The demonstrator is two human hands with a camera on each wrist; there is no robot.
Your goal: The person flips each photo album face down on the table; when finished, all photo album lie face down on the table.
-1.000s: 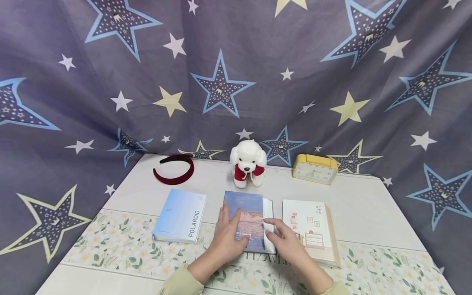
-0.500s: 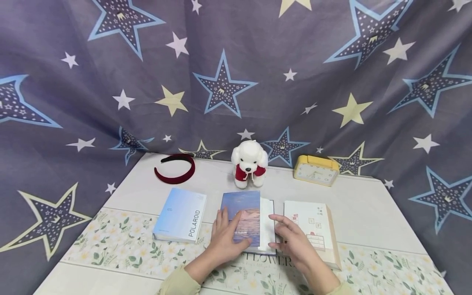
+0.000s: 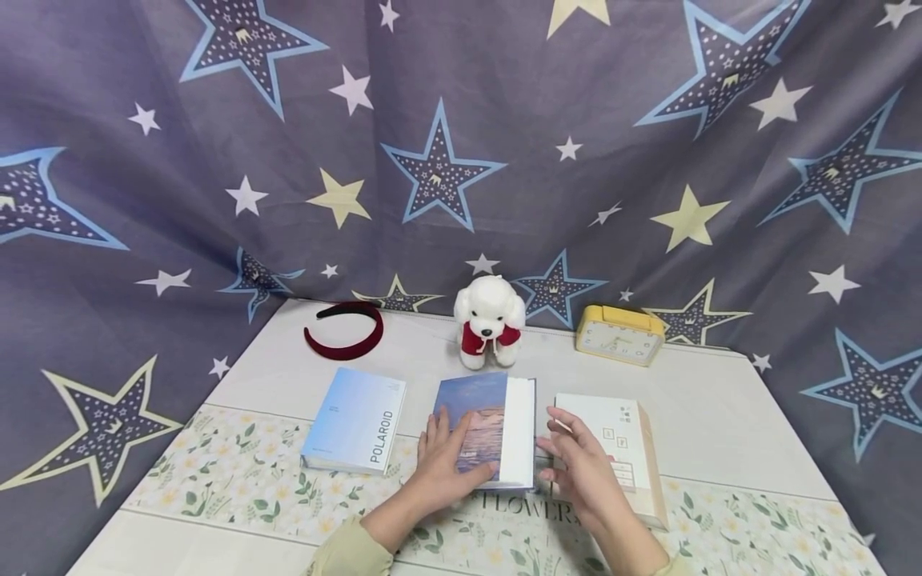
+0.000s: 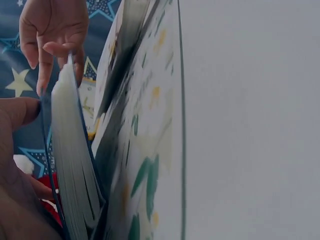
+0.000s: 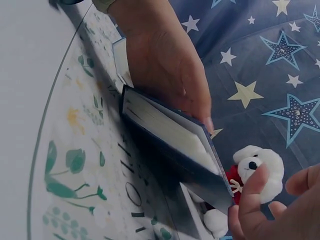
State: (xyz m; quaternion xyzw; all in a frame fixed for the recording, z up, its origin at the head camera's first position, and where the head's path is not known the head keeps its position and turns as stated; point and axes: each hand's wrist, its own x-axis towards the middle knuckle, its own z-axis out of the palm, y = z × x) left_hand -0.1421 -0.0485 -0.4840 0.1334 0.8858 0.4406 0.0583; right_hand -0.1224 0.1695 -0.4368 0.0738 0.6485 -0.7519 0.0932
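Note:
A photo album (image 3: 484, 428) with a pink and blue seascape cover lies at the table's middle. Its front cover sits left of the back cover's right edge, baring a white strip (image 3: 519, 432). My left hand (image 3: 442, 464) rests on the cover with fingers spread. In the left wrist view, the left thumb lies against the cover, which stands slightly off the page block (image 4: 70, 150). Just right of the album, my right hand (image 3: 579, 464) hovers with bent, spread fingers and grips nothing. The right wrist view has these fingers (image 5: 252, 205) near the album's corner (image 5: 225, 190).
A blue POLAROID album (image 3: 353, 420) lies at left, and a thick white book (image 3: 634, 448) partly behind the right hand. Along the back are a dark red headband (image 3: 346, 348), a white toy dog (image 3: 490, 312) and a yellow clock (image 3: 619, 336). A star-patterned curtain (image 3: 288, 160) hangs behind.
The front cover has shifted left, so the white strip is wider. My right hand has drawn back to the right, off the album's edge. My left hand stays on the cover.

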